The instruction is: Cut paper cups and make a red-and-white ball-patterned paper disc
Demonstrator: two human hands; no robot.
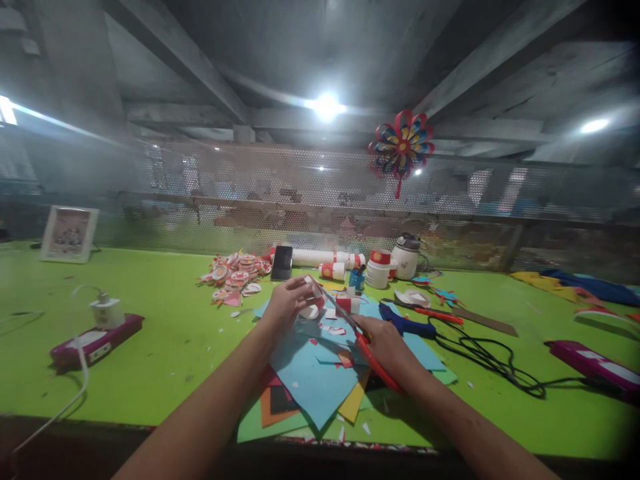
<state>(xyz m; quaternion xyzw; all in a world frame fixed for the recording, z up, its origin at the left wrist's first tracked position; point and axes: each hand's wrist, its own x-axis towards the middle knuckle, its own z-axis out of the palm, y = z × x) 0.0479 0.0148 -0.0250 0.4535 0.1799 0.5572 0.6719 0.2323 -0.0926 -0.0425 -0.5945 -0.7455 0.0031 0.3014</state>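
My right hand (387, 340) is closed around the handles of red-handled scissors (345, 313). Their blades point up and left toward my left hand (289, 300). Its fingers pinch a small white-and-red paper piece (313, 288), and the blade tips reach that piece; whether they touch it is too small to tell. Below both hands lie blue paper sheets (320, 380) strewn with white and red scraps. A red-and-white paper roll (347, 305) rests just beyond the blades. Beside my right hand is a blue glue gun (407, 325) with a black cord.
Behind the sheets are a phone (283, 263), a pile of paper cutouts (235, 273), a long white tube (315, 258), a blue bottle (357, 277) and a white jar (405, 256). Purple power strips lie left (95, 341) and right (595, 365). A pinwheel (403, 145) hangs on the mesh screen.
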